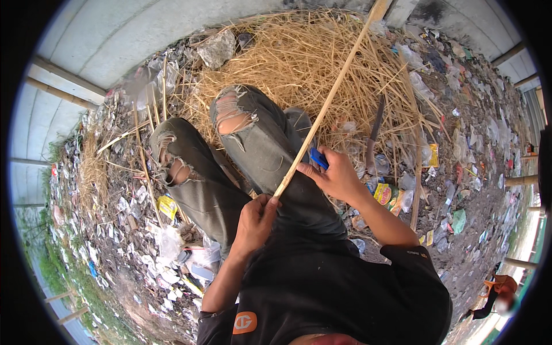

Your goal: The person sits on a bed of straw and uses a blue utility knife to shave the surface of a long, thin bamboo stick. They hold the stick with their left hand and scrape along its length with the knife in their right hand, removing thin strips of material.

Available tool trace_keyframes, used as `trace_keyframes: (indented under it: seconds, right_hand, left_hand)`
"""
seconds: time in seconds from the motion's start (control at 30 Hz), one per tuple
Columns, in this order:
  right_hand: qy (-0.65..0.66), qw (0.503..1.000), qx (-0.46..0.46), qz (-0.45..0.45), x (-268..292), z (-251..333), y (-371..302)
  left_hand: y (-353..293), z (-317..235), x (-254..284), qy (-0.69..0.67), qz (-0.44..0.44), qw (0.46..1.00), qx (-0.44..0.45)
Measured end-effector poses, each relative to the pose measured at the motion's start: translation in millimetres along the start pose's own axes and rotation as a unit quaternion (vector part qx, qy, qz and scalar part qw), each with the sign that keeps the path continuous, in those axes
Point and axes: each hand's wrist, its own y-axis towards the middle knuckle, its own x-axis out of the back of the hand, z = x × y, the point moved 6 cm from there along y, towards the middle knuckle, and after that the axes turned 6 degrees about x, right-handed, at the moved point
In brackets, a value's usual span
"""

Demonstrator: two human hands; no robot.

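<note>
A long pale bamboo strip slants from my lap up to the far wall, passing over my raised right thigh. Closed round its near end is my left hand, thumb on top. My right hand is shut on a blue tool that looks like a cutter knife; its blade is hidden. That hand's thumb lies at the strip, a little beyond my left hand. A long knife with a dark blade rests on the shavings beyond my right hand.
A heap of straw-coloured shavings spreads before my knees, with a rock at its left. Litter covers the ground on both sides. Thin sticks stand near my left knee. Grey panel walls enclose the far side. Another person is at lower right.
</note>
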Motion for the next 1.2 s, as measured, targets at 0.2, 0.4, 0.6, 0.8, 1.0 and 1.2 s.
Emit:
trace_keyframes:
  seconds: [0.2, 0.4, 0.6, 0.8, 1.0, 1.2]
  right_hand:
    - [-0.142, 0.986, 0.019, 0.081, -24, 15, -24]
    - [-0.209, 0.975, 0.048, 0.053, -19, -4, -4]
    - [-0.216, 0.954, -0.136, -0.155, 103, -105, 61]
    - [-0.088, 0.987, -0.028, -0.129, 77, -56, 33]
    - [-0.064, 0.996, 0.006, 0.063, -2, -13, -14]
    - [-0.098, 0.979, 0.040, 0.176, -29, 22, -29]
  left_hand:
    - [-3, -9, -5, 0.040, -0.052, 0.996, -0.059]
    - [-13, -15, -2, 0.091, -0.129, 0.985, -0.064]
    - [-47, 1, 24, 0.099, -0.096, 0.990, 0.001]
    - [-45, 54, 29, -0.061, 0.067, 0.994, 0.054]
    - [-32, 40, -9, -0.328, 0.210, 0.902, 0.185]
    - [-15, 27, -22, -0.356, 0.215, 0.889, 0.190]
